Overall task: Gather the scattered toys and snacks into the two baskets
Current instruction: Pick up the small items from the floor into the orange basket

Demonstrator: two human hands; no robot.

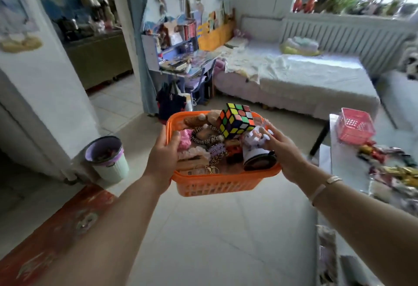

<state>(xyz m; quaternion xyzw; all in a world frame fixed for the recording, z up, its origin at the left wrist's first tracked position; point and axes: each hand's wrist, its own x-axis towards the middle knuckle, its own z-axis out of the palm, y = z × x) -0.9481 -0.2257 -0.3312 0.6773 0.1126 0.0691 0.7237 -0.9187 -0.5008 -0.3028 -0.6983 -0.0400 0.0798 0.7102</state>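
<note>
While both hands carry the orange basket (217, 184) out over the floor, everything it has yet to join lies off to the person's right. The left hand (164, 152) has its grip curled round the basket's left rim, thumb hooked inside; the right hand (282, 147) grips the right rim, fingers spread over the toys near the puzzle cube (235, 119). The basket's long axis runs left to right between the two hands, and it looks full. The pink basket (354, 128) sits on the table (343, 163) well to the right, with the wrapped snacks (389, 161) just beside it. The right hand is the nearer one, so setting down would probably mean swinging rightward.
</note>
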